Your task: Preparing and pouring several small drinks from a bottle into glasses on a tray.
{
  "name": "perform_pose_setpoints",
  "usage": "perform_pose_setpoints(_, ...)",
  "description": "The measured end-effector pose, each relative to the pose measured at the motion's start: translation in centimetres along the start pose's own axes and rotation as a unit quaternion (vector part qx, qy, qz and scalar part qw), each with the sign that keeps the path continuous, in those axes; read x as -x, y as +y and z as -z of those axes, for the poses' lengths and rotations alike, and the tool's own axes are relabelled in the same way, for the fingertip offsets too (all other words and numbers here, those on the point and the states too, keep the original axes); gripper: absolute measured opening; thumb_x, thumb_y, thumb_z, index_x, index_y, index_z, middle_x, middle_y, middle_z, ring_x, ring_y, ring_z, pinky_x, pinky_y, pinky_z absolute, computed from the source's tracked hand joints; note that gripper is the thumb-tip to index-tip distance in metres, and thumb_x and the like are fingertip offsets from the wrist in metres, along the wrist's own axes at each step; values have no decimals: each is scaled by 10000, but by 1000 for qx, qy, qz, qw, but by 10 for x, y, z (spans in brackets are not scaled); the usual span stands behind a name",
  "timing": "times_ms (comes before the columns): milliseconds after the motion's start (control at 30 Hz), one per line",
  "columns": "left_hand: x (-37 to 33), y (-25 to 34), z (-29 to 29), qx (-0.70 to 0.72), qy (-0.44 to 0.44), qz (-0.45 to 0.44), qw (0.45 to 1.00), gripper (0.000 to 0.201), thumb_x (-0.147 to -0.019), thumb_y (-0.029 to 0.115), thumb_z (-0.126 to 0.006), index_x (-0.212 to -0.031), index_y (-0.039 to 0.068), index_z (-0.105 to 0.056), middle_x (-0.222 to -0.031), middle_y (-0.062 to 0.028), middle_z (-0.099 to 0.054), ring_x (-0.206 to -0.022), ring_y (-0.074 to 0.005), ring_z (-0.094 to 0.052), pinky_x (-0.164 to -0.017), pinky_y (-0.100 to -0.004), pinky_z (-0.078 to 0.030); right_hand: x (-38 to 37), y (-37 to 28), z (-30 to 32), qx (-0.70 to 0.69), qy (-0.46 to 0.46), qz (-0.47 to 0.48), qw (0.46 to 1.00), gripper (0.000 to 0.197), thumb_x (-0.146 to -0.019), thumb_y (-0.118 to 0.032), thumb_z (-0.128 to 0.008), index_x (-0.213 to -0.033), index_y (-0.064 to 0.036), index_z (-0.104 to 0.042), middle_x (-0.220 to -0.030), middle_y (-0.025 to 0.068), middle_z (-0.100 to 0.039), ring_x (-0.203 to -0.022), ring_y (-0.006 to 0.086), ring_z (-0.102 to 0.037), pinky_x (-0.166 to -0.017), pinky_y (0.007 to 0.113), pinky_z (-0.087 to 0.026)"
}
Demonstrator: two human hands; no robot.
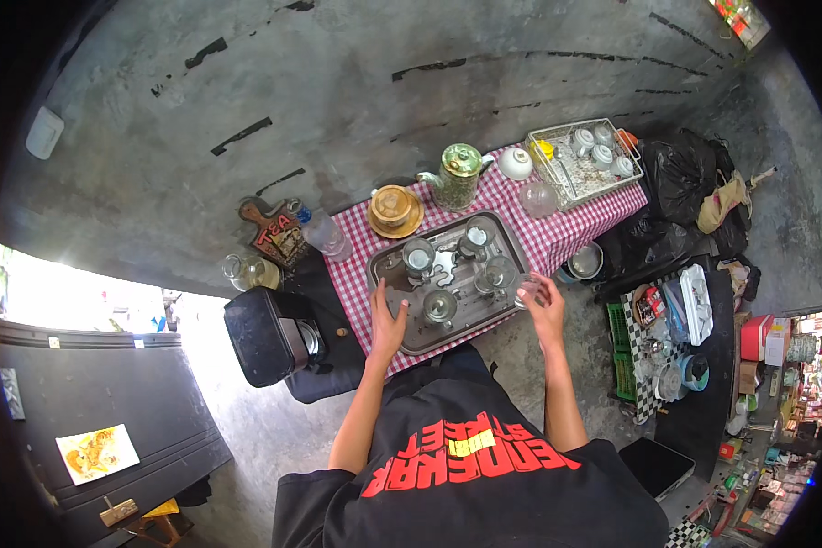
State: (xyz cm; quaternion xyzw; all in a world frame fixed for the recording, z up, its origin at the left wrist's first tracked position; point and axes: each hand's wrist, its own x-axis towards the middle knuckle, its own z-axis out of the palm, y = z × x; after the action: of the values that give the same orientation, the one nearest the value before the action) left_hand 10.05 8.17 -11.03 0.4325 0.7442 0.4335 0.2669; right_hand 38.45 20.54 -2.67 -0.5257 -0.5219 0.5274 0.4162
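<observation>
A grey metal tray [513, 239] lies on a red-and-white checked cloth [352, 226], with wet patches on its surface. Several clear glass mugs stand on it: one mug [418, 258] at the left, another mug [476, 239] at the back, and a mug [439, 308] near the front. A clear glass [496, 274] is on the right part. My right hand [546, 315] grips another clear glass [527, 289] at the tray's right rim. At the left rim is my left hand [389, 321], thumb and fingers apart; whether it touches the tray is unclear.
Behind the tray stand a patterned pitcher [460, 178], a wooden cup and saucer [394, 210] and a clear bottle [323, 235]. A wire-edged rack [571, 187] holds white cups at the back right. Black bags [680, 183] lie farther right; a black appliance [263, 336] stands left.
</observation>
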Motion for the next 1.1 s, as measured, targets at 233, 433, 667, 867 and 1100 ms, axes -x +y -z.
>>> perform_pose_setpoints(233, -55, -27, 43, -17, 175, -16, 984, 729, -882, 175, -662, -1443, -62, -262, -1343, -294, -368, -1243, -431, -419, -1060, -466, -356, 2, -8, -20, -45, 9, 20, 999, 510, -777, -39, -774, -1220, -32, -521, -1125, 100, -642, -1072, 157, -595, -876, 298, -495)
perform_pose_setpoints(433, -99, 5, 73, 43, 269, 5, 962, 831, -862, 256, -711, -1458, -58, -224, -1418, -283, -276, -1307, -428, -355, -1095, -469, -321, 10, -13, -31, -74, 29, 31, 996, 513, -775, -3, -759, -1219, -34, -505, -1151, 109, -636, -1091, 169, -600, -878, 284, -494)
perform_pose_setpoints(667, -150, -6, 94, -49, 342, -53, 937, 769, -822, 292, -761, -1370, -90, -381, -1338, -270, -436, -1261, -364, -433, -1054, -437, -348, 16, -22, -52, -75, 24, 46, 996, 511, -776, -5, -761, -1215, -36, -501, -1154, 102, -647, -1066, 164, -623, -848, 271, -483)
perform_pose_setpoints(867, -186, 9, 110, 102, 297, -46, 948, 432, -832, 294, -779, -993, -63, -598, -951, -127, -662, -892, -219, -626, -859, -347, -476, 26, -27, -51, -92, 44, 48, 994, 515, -773, -21, -775, -1214, -33, -508, -1139, 84, -655, -1049, 149, -632, -847, 266, -482)
perform_pose_setpoints(1100, -190, -18, 106, 70, 260, -65, 961, 337, -823, 234, -791, -941, -32, -620, -898, -96, -622, -846, -209, -580, -812, -367, -468, 54, -27, -35, -98, 95, 21, 990, 507, -774, -17, -766, -1212, -36, -510, -1128, 80, -651, -1040, 147, -633, -859, 274, -492)
